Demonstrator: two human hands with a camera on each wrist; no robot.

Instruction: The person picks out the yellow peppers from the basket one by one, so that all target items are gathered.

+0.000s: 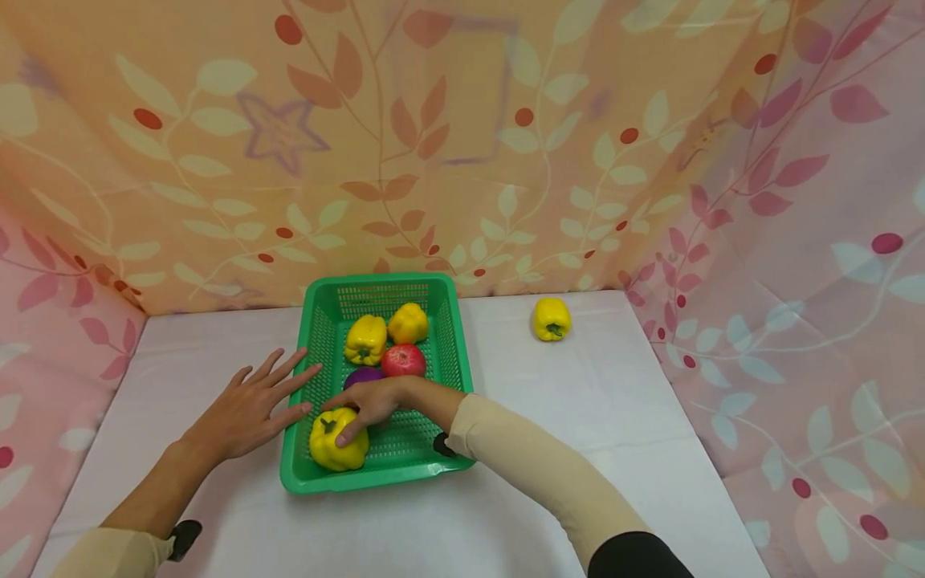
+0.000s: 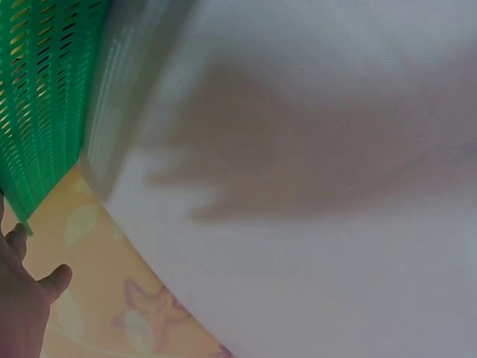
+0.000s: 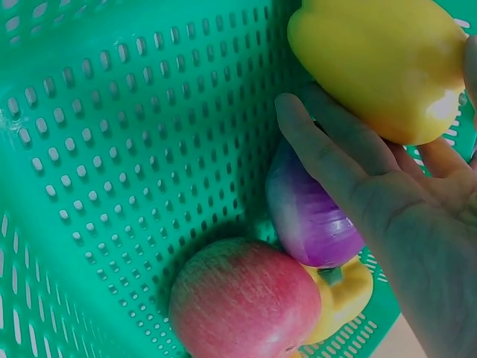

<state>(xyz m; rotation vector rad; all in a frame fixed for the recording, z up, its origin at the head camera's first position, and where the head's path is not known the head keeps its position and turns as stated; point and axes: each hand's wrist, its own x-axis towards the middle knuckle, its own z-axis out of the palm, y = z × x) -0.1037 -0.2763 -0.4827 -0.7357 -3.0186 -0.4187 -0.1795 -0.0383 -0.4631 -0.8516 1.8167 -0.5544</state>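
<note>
Right hand on a yellow pepper in the green basket

From where I stand, the person's right hand (image 1: pixel 372 399) is part-closed about a big yellow pepper (image 1: pixel 332 451), thumb across one side and fingers round the other. That pepper sits inside the green basket (image 1: pixel 376 483), at the near left corner, its stem facing up. The left hand (image 1: pixel 249 408) holds nothing; its fingers are straight and spread wide, reaching over the basket's left rim.

Just beyond the gripping fingers lies a purple-and-white vegetable (image 1: pixel 360 375), with a red fruit (image 1: pixel 404 360) next to it. Two more yellow peppers (image 1: pixel 366 339) lie side by side at the basket's far end. Off to the right, well apart, a lone yellow pepper (image 1: pixel 552 319) rests on the white counter (image 1: pixel 629 393), near the leaf-patterned backdrop (image 1: pixel 477 205).
</note>
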